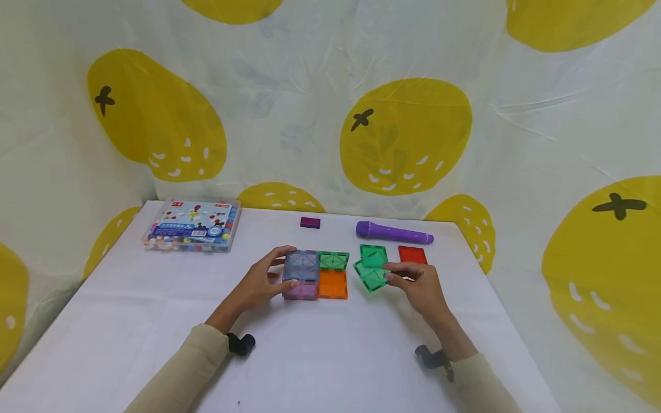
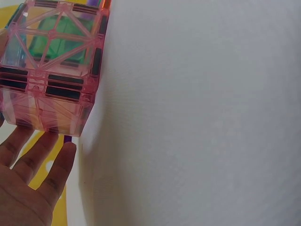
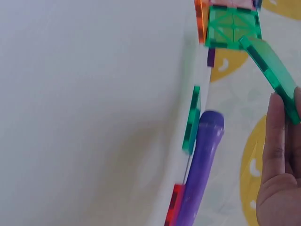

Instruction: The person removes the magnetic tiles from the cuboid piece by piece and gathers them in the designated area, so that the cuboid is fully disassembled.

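My left hand (image 1: 260,281) holds a small box of see-through magnetic tiles (image 1: 302,267) between thumb and forefinger; its other fingers (image 2: 59,174) spread by the pink side. The box has pinkish walls and looks bluish on top from the head view. At its right, a green tile (image 1: 334,261) stands up behind a flat orange tile (image 1: 333,285). My right hand (image 1: 420,287) pinches another green tile (image 1: 373,274) by its edge, raised and tilted, apart from the box. Beneath and behind it a further green tile (image 1: 374,250) lies on the table, partly hidden.
A flat red tile (image 1: 413,254) lies behind the right hand. Further back are a purple microphone-shaped stick (image 1: 395,232) and a small dark purple block (image 1: 310,222). A clear plastic case of coloured beads (image 1: 191,225) sits at the back left of the white table (image 1: 320,355).
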### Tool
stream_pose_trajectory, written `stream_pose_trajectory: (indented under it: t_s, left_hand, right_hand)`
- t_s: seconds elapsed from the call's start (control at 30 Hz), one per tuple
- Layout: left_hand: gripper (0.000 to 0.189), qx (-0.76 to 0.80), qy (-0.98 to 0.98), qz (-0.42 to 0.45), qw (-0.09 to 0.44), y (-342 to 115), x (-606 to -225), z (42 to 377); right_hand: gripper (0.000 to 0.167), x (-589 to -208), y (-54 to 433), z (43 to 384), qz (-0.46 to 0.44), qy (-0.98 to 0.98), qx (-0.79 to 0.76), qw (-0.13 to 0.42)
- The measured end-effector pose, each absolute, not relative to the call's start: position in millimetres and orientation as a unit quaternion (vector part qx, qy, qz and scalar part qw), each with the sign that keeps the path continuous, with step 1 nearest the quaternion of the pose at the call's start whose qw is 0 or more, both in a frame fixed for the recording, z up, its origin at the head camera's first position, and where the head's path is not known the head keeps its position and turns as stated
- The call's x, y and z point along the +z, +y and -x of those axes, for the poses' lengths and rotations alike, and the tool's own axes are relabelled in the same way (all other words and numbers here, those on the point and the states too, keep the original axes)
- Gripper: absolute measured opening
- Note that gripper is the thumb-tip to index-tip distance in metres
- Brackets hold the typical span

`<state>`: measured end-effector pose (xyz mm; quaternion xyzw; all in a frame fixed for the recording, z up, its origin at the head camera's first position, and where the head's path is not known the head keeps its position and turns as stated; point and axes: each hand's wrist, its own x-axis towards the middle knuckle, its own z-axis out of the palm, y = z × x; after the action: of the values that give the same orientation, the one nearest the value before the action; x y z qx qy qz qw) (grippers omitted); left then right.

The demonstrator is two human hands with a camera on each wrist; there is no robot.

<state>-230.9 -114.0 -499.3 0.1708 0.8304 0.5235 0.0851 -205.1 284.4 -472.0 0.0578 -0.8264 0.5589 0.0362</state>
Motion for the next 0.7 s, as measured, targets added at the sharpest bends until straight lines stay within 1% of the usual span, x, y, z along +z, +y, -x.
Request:
stream_pose_trajectory:
  t_s: [0.2,0.33,0.57,0.7]
  left_hand:
    - [0.079,0.525,0.829,-0.171,0.086,-114.5,-500.3,231.0]
    - [0.079,0.526,0.829,-0.171,0.086,-114.7,-500.4,230.8]
    - [0.079,0.526,0.829,-0.167,0.088,-114.8,-500.3,230.6]
    - [0.079,0.525,0.830,-0.168,0.089,-115.1,-501.2,231.3]
  right_hand:
    - [0.036,-472.2,320.5,214.8,0.007,-0.774,0.632,0.041]
    - [0.040,-473.2,347.0,222.9,0.055,-0.742,0.667,0.045]
    - [0.040,-475.5,391.2,234.1,0.122,-0.680,0.722,0.051]
    - [0.041,-479.3,412.6,242.9,0.171,-0.670,0.721,0.050]
